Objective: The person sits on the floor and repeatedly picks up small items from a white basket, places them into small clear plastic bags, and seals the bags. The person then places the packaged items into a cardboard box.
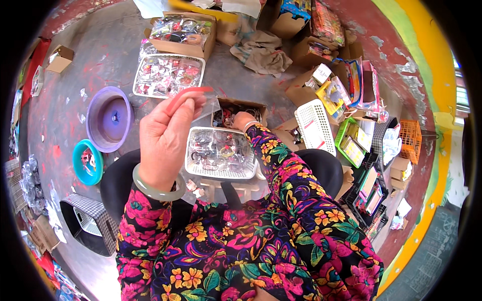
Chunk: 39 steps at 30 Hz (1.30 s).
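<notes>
My left hand (168, 128), a pale bangle around its wrist, is raised and closed in a pinch on a clear plastic bag (210, 109) with a red strip (187, 95) along its edge. Farther right, my right hand (243, 120) reaches into a small cardboard box (260, 106) holding small dark and reddish items; its fingertips are hidden among them. Just nearer than that box, a white plastic basket (221, 175) in front of me holds several clear-bagged small pieces. The left hand is above and left of this basket.
Beyond my left hand are another white basket (134, 90) of bagged pieces and a carton (208, 47) of packets. A purple basin (93, 135) and a teal basin (76, 168) stand at left. Right are a tilted white basket (329, 143), a green basket (343, 148) and an orange crate (410, 140).
</notes>
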Motion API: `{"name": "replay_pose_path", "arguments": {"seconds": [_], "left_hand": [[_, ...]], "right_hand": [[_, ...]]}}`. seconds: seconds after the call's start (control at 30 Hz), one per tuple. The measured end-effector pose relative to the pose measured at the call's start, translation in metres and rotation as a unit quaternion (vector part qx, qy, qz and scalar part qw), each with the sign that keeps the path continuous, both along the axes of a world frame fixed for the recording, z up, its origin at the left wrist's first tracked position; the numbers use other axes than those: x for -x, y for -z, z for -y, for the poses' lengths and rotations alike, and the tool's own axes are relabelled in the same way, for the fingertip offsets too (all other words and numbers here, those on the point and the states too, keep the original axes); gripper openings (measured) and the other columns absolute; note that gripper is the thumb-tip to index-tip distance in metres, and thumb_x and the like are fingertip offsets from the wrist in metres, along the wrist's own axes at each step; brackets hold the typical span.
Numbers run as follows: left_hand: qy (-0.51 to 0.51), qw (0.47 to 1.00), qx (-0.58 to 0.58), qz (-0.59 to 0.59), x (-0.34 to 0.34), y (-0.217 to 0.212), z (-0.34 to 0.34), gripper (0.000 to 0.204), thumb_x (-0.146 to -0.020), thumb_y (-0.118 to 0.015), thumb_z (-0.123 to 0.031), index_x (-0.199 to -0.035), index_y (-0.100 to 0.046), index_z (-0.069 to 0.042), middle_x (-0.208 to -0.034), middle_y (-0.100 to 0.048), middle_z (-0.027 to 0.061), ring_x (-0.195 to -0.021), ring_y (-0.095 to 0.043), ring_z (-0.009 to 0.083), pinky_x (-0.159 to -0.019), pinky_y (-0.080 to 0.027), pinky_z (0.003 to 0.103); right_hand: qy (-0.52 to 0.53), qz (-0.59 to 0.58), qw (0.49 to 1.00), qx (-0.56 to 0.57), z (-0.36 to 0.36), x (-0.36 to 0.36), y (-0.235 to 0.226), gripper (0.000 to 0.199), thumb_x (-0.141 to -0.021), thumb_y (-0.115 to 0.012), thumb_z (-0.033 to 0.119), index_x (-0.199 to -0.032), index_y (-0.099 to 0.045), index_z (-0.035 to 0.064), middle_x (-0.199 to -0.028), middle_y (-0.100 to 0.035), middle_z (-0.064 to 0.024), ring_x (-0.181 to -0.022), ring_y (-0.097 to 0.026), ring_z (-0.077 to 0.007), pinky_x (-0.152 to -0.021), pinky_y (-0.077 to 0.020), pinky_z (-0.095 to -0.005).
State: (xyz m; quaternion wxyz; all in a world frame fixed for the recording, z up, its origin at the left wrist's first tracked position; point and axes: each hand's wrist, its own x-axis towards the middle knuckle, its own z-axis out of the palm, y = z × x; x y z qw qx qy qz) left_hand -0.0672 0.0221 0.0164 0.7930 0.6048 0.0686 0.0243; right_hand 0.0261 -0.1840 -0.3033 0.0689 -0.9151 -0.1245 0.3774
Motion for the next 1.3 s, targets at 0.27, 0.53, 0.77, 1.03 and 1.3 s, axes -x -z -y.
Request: {"name": "replay_pose_path", "arguments": {"seconds": [0.27,0.53,0.77,1.03,1.3], "left_hand": [[0.007,1.0,-0.022,0.001,-0.005,0.0,0.004,0.025,-0.093,-0.045,-0.012,-0.106,-0.058,0.005,-0.099,-0.06,0.0072,-0.094,-0.057,0.0139,-0.088,-0.044,0.029],[0.006,0.999,0.036,0.029,-0.019,0.017,0.006,0.024,-0.092,-0.047,-0.011,-0.107,-0.058,0.004,-0.097,-0.061,0.0049,-0.089,-0.057,0.01,-0.082,-0.045,0.023],[0.007,0.999,0.032,0.02,-0.04,0.034,0.012,0.021,-0.089,-0.049,-0.011,-0.101,-0.06,0.003,-0.09,-0.062,0.0047,-0.084,-0.058,0.009,-0.075,-0.046,0.02],[0.019,0.999,0.036,0.004,-0.047,0.035,0.011,0.021,-0.089,-0.049,-0.013,-0.099,-0.06,0.002,-0.09,-0.061,0.0036,-0.084,-0.058,0.0091,-0.074,-0.046,0.02],[0.001,0.999,0.041,-0.019,-0.049,0.043,0.003,0.021,-0.089,-0.049,-0.014,-0.099,-0.06,0.0,-0.088,-0.062,0.003,-0.082,-0.059,0.0093,-0.073,-0.047,0.021]], "right_hand": [[-0.063,0.064,0.996,-0.026,0.016,-0.011,-0.013,0.034,-0.074,-0.055,0.031,-0.083,-0.068,0.0006,-0.091,-0.062,-0.0213,-0.088,-0.06,-0.0348,-0.079,-0.0474,-0.0399],[0.198,-0.067,0.953,-0.22,0.023,-0.038,-0.108,0.028,-0.072,-0.06,0.032,-0.079,-0.066,0.0045,-0.069,-0.062,-0.0061,-0.06,-0.056,-0.0181,-0.061,-0.0465,-0.03],[0.259,-0.188,0.884,-0.34,0.038,-0.027,-0.118,0.024,-0.077,-0.063,0.024,-0.088,-0.063,0.0023,-0.08,-0.061,-0.0016,-0.072,-0.056,-0.0082,-0.064,-0.0469,-0.0242],[0.354,-0.235,0.743,-0.518,0.032,-0.013,-0.209,0.025,-0.084,-0.051,0.025,-0.098,-0.061,0.0058,-0.1,-0.064,-0.0048,-0.087,-0.059,-0.0098,-0.066,-0.0436,-0.0209],[0.234,-0.241,0.64,-0.691,0.038,0.003,-0.303,0.013,-0.083,-0.052,0.015,-0.072,-0.054,0.0084,-0.107,-0.061,-0.018,-0.1,-0.059,-0.0263,-0.07,-0.0497,-0.0249]]}}
